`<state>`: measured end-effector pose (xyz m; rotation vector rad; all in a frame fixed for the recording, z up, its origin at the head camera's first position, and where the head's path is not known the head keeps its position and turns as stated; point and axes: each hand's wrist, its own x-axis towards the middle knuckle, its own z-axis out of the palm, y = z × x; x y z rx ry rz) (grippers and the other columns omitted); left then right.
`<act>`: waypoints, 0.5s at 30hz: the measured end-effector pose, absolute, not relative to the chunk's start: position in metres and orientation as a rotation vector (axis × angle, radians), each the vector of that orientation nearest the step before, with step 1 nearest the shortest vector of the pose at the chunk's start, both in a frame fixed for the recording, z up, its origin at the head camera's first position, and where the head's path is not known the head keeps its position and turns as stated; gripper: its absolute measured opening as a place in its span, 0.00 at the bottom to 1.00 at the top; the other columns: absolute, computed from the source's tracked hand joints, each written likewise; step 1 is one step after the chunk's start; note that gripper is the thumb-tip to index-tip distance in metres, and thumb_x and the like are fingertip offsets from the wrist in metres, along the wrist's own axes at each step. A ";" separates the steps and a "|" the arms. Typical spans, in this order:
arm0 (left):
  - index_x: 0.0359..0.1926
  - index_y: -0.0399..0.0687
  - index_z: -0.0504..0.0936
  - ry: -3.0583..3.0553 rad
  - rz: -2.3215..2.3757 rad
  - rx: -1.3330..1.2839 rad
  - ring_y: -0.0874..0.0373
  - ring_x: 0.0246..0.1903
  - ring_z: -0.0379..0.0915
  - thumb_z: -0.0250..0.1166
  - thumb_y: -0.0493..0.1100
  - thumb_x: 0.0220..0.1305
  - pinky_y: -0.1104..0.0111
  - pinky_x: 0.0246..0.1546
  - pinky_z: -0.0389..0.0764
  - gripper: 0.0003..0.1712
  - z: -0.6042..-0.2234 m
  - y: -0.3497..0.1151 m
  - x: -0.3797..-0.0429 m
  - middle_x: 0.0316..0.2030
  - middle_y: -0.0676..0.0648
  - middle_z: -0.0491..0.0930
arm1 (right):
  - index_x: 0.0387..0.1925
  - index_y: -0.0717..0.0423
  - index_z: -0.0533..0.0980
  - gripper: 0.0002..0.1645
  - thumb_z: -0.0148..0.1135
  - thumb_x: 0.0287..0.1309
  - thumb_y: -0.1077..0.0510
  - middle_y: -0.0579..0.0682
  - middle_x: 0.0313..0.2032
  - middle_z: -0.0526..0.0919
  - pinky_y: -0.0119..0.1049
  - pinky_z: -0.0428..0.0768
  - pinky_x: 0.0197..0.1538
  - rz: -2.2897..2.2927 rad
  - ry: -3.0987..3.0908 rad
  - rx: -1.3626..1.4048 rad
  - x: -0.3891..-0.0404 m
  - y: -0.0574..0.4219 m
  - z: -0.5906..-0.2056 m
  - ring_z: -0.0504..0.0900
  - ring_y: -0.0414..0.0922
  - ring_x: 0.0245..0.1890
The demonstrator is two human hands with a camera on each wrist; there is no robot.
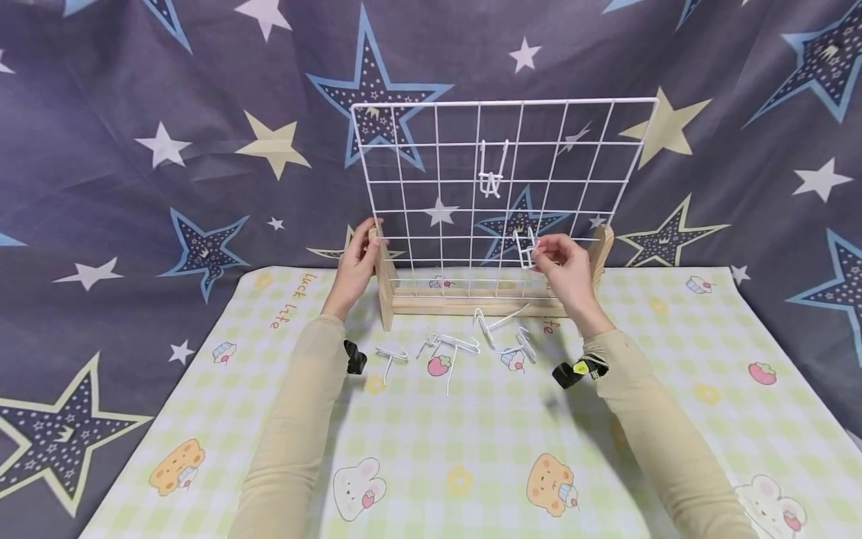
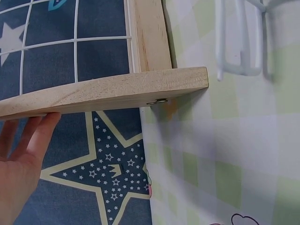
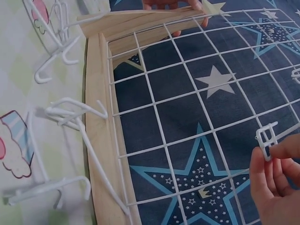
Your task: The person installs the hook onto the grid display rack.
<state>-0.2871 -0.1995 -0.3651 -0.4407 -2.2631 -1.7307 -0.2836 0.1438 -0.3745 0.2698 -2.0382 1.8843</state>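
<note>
"Luck life" (image 1: 304, 286) on the tablecloth (image 1: 417, 442)

On the far side we see a dark cloth (image 1: 209, 97) patterned with white, cream and blue-edged stars. Before it, we have a green-and-white checked tabletop (image 1: 417, 434), with a printed bunny (image 1: 353, 490) near left and a printed strawberry (image 1: 762, 373) at right.

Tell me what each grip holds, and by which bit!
The right grip pinches a white hook by its right side; the left grip holds the wooden upright near its top.
</note>
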 end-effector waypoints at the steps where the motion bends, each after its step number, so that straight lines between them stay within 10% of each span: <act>1: 0.70 0.42 0.61 -2.262 -1.732 -0.442 0.35 0.48 0.72 0.48 0.41 0.76 0.51 0.41 0.82 0.25 -0.365 -0.199 -0.287 0.53 0.27 0.72 | 0.44 0.79 0.73 0.12 0.57 0.57 0.76 0.66 0.36 0.79 0.25 0.81 0.34 1.889 -2.033 0.264 -0.284 0.144 -0.374 0.76 0.34 0.28; 15: 0.69 0.42 0.62 -2.262 -1.732 -0.440 0.36 0.47 0.72 0.48 0.41 0.76 0.60 0.36 0.82 0.24 -0.364 -0.199 -0.286 0.53 0.27 0.73 | 0.42 0.78 0.72 0.10 0.56 0.57 0.77 0.59 0.34 0.78 0.26 0.82 0.36 1.968 -1.946 0.117 -0.286 0.134 -0.381 0.76 0.35 0.28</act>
